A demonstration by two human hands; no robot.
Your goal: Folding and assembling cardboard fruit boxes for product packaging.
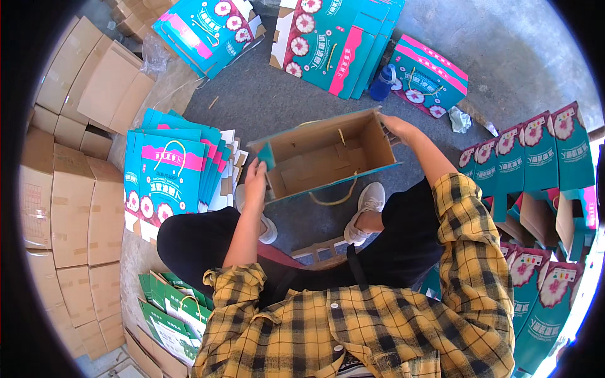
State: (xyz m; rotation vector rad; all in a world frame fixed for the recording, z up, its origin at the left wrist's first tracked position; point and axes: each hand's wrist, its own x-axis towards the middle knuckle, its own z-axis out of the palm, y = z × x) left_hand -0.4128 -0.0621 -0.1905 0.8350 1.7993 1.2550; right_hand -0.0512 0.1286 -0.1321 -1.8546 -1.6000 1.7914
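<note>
I hold a half-formed teal carton [321, 154] over my knees, its brown inside facing me and a rope handle hanging below it. My left hand [255, 179] grips the carton's left end by a small teal flap. At the far right corner, my right hand [398, 128] grips the top edge of the box. The carton lies tilted, open toward me.
A fanned stack of flat teal cartons [167, 167] lies left of my knee. More flat cartons [334, 38] lie ahead on the grey floor, with a blue bottle [382, 83] beside them. Assembled teal boxes [535, 157] stand at right. Brown shipping boxes [69, 189] are piled at left.
</note>
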